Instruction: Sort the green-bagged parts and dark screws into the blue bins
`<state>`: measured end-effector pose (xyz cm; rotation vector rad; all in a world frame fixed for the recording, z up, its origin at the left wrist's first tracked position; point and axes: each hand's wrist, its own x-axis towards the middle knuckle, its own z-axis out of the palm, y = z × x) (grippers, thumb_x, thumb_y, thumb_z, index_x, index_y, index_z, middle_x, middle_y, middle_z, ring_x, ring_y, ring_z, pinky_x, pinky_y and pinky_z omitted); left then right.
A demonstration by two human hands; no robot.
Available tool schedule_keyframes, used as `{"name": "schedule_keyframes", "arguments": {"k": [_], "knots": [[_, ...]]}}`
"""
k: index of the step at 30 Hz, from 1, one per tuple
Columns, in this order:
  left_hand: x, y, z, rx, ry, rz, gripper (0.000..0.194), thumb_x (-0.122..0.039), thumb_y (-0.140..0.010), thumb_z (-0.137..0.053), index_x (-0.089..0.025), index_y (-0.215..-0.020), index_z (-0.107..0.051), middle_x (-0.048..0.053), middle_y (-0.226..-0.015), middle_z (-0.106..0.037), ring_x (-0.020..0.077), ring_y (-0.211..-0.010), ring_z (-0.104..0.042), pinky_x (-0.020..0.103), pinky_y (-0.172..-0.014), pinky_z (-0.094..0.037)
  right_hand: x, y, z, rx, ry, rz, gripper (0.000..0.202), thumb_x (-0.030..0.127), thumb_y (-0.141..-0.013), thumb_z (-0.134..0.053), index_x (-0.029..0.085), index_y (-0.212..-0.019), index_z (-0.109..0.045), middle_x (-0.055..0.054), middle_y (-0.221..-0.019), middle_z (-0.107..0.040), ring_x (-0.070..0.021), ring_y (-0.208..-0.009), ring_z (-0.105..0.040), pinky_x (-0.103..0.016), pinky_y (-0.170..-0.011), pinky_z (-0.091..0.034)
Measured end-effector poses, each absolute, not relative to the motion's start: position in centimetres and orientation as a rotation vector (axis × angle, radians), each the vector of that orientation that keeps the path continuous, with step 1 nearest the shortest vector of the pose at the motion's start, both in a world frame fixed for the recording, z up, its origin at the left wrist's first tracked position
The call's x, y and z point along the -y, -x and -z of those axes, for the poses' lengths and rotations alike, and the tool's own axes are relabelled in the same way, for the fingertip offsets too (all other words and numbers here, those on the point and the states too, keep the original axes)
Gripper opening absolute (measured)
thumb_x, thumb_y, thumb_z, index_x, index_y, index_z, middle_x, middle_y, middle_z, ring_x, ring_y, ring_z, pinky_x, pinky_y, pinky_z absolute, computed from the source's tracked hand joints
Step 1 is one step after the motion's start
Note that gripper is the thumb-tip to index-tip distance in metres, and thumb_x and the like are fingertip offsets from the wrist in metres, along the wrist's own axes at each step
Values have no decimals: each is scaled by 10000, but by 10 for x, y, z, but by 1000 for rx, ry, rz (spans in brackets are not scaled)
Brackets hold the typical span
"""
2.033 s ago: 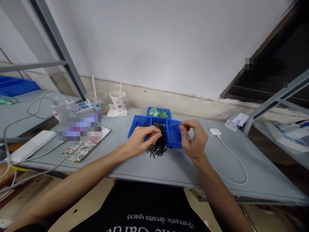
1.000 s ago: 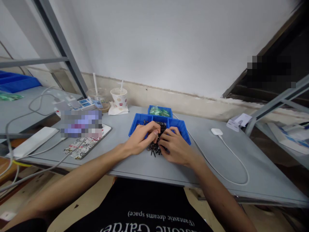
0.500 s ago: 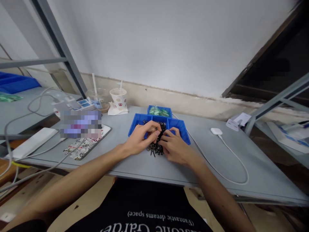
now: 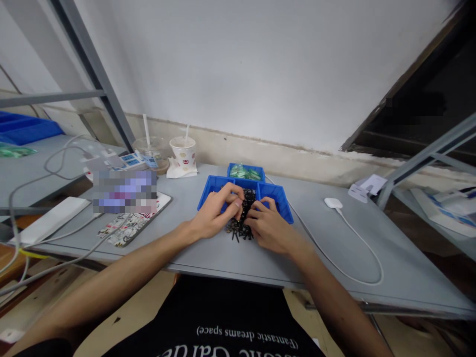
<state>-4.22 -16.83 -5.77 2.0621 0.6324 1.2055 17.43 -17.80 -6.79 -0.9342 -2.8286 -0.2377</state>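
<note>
Grey table (image 4: 208, 250), bearing three blue bins (image 4: 279, 197). Left hand (image 4: 215, 214) and right hand (image 4: 268, 227) meeting over a heap of black screws (image 4: 241, 227) before the bins, fingers curled among them; actual pinch impossible to tell.

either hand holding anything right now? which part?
Cannot tell: left hand and right hand both have fingertips in the pile of small black screws; any pinch is hidden.

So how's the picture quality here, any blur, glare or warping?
Head view: soft, even light, no glare; wide-angle warp bends the shelf posts; a pixelated patch hides something left of the blue bins; the black screws between both hands blur together.
</note>
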Motion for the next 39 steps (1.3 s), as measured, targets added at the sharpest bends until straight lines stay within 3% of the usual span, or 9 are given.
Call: {"name": "schedule_keyframes", "arguments": {"k": [8, 24, 39], "knots": [[168, 41, 59, -619, -1999, -1221, 88, -284, -1048, -440, -204, -1037, -405, -44, -664, -616, 98, -591, -542, 238, -624, -423, 178, -174, 70, 2768, 968, 230, 147, 130, -930, -564, 207, -879, -677, -59, -854, -700, -266, -1019, -514, -488, -987, -267], [168, 43, 61, -599, -2023, -1164, 139, -324, -1072, -384, -205, -1030, -443, -33, -679, -630, 111, -621, -566, 242, -660, -447, 181, -171, 68, 2754, 935, 96, 191, 70, -926, -551, 202, -888, -683, -54, -888, -702, -238, -1015, -513, -463, -1002, -269], [168, 41, 63, -556, -1956, -1174, 102, -311, -1071, -389, -211, -1050, -399, -36, -687, -616, 110, -622, -538, 240, -653, -452, 183, -169, 65, 2660, 881, 41, 183, 111, -975, -540, 200, -1011, -695, -45, -952, -709, -212, -1006, -548, -432, -1002, -280]]}}
